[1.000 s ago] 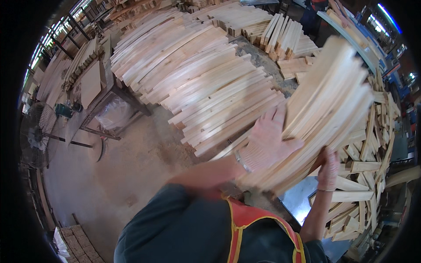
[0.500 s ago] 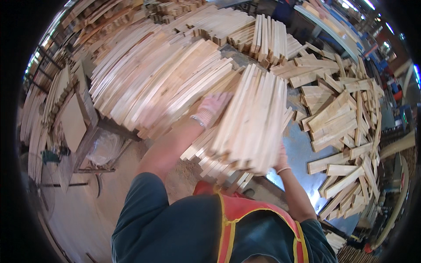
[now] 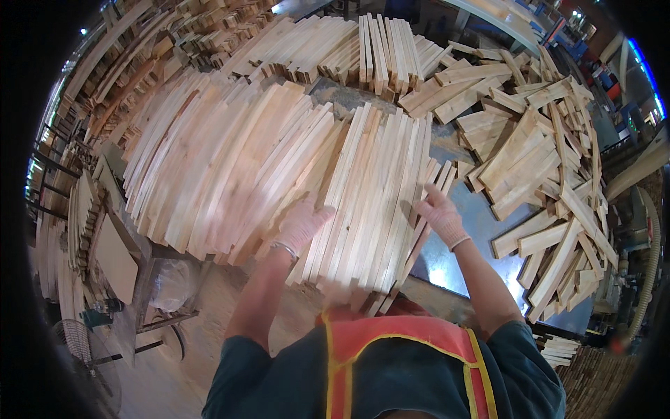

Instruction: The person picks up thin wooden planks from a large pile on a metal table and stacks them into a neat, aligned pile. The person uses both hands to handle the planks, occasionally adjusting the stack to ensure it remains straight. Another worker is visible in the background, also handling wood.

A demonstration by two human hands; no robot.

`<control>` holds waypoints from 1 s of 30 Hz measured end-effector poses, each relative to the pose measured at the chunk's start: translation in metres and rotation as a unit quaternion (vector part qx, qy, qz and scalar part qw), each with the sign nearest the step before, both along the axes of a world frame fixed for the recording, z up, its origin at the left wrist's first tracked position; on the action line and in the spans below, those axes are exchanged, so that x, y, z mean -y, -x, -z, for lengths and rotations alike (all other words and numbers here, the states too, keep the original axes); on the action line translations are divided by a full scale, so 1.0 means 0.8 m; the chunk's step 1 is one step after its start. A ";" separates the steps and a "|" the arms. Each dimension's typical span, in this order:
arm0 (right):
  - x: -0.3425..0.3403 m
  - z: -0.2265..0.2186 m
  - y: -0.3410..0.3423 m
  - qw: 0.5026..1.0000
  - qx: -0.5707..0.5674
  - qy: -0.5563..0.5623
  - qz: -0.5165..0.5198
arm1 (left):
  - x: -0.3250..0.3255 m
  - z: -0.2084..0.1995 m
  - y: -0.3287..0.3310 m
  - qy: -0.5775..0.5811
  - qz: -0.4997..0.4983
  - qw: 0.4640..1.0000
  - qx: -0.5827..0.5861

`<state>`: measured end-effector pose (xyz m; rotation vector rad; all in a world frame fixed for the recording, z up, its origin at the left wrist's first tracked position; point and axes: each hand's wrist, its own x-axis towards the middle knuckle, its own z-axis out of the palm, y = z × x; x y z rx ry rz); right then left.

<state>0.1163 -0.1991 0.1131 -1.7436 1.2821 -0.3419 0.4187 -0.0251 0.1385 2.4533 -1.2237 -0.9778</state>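
A bundle of pale wooden strips (image 3: 370, 202) lies side by side on the metal-topped table (image 3: 447, 244) in front of me. My left hand (image 3: 301, 225), in a pinkish knit glove, rests at the bundle's left edge, fingers stretched toward the strips. At the right edge, my gloved right hand (image 3: 440, 215) has its fingers apart and grips nothing; whether it touches the outermost strips I cannot tell. To the left, a wider row of similar strips (image 3: 230, 167) runs beside the bundle.
Loose short boards (image 3: 520, 153) are heaped on the right. Behind the bundle stand more stacked strips (image 3: 391, 56). A floor fan (image 3: 77, 342) and a plastic bag (image 3: 173, 283) are at the lower left. A ribbed hose (image 3: 649, 258) curves down at far right.
The tilted, raised bundle now lies flat among the strips. My left hand has moved down along its left side; my right hand has come up from its lower right edge and opened.
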 end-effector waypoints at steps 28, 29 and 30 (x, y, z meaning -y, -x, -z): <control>0.090 -0.091 -0.203 0.918 0.343 -0.157 -0.122 | 0.091 -0.130 0.018 0.125 -0.124 0.983 -0.051; 0.047 -0.098 -0.222 0.902 0.365 -0.193 -0.125 | 0.100 -0.141 0.003 0.122 -0.136 0.981 -0.064; 0.023 -0.087 -0.244 0.899 0.383 -0.188 -0.102 | 0.095 -0.125 -0.020 0.206 -0.067 0.974 -0.068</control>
